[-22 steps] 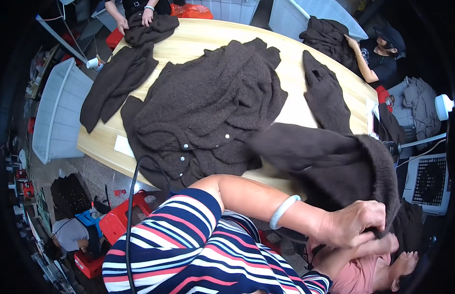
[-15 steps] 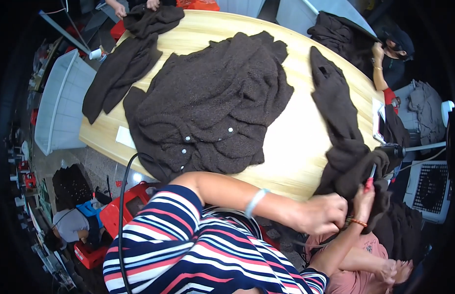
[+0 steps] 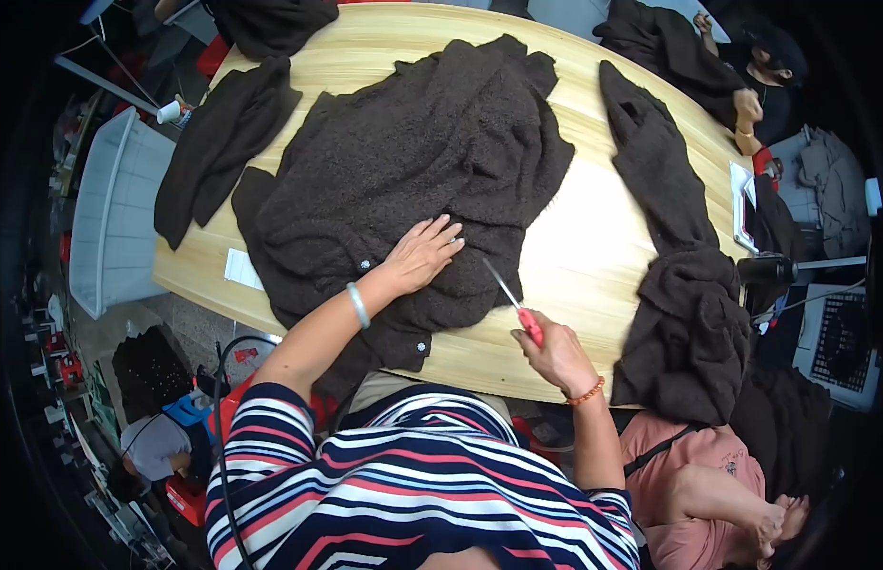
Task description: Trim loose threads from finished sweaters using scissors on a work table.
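A dark brown knitted cardigan (image 3: 413,161) with small pale buttons lies bunched on the wooden table (image 3: 584,256). My left hand (image 3: 424,256) rests flat on its front, fingers stretched out beside a button. Below and to the left of that hand, another button (image 3: 364,265) shows, and one more sits near the table's front edge. In my right hand (image 3: 558,359), closed round its red handle, is a slim pointed tool (image 3: 503,285) with a metal blade, directed up and left over the cardigan's right edge. Whether the tool has one blade or two I cannot tell.
More dark brown knits lie at the left (image 3: 223,142) and right (image 3: 651,161). A white bin (image 3: 118,218) stands left of the table. A person in pink (image 3: 689,475) sits close on my right; another (image 3: 769,85) handles dark cloth at the far right. A black cable (image 3: 220,408) hangs by my left arm.
Both hands have come back from the knit at the right to the middle cardigan. The left now lies flat on it; the right has brought the red-handled tool along.
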Motion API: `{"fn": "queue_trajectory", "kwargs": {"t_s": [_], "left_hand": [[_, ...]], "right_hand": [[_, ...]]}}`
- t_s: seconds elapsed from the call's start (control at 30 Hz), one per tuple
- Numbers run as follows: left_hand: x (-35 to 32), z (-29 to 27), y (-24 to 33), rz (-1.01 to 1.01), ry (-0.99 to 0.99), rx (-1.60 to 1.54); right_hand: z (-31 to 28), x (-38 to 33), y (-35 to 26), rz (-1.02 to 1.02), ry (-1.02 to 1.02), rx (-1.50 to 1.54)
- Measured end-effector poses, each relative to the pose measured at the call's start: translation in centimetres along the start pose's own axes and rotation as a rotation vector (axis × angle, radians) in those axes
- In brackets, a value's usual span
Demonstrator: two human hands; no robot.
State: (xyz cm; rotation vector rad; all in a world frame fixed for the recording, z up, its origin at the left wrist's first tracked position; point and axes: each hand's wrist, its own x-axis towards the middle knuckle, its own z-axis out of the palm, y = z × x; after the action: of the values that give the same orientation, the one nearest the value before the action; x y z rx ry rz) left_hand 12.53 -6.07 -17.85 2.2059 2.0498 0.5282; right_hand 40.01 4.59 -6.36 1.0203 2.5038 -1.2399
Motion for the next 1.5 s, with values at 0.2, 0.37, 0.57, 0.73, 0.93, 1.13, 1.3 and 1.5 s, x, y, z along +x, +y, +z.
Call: {"fn": "queue_trajectory", "kwargs": {"t_s": [0.2,0.37,0.57,0.73,0.93,1.13,1.3,1.5], "left_hand": [[-0.6,3.9,-0.5,-0.062,-0.161,-0.087],[-1.4,3.7,-0.1,-0.045,-0.124,-0.031],[-4.2,3.0,1.7,-0.085,-0.111,-0.062],[-9.5,-0.5,3.4,-0.390,0.238,-0.492],[-9.3,-1.1,2.9,-1.201,1.048,-1.124],[-9.7,-1.4,2.4,-1.186,0.710,-1.774],[-7.4,-2.8,3.0,-1.115,0.686,-1.601],[-6.7,-0.7,1.6,-0.987,0.670,-1.498]], "right_hand": [[0.7,2.1,-2.1,0.072,-0.115,-0.170],[0.7,3.6,-4.3,0.032,-0.272,-0.129],[2.0,4.8,-5.1,-0.111,-0.328,-0.165],[1.1,4.1,-2.5,-0.190,-0.250,-0.050],[1.1,3.0,-2.3,-0.182,-0.230,0.031],[0.8,3.0,-2.2,-0.183,-0.222,0.008],[0.4,3.0,-2.4,-0.163,-0.235,-0.028],[0.1,3.9,-5.4,-0.224,-0.249,-0.089]]}}
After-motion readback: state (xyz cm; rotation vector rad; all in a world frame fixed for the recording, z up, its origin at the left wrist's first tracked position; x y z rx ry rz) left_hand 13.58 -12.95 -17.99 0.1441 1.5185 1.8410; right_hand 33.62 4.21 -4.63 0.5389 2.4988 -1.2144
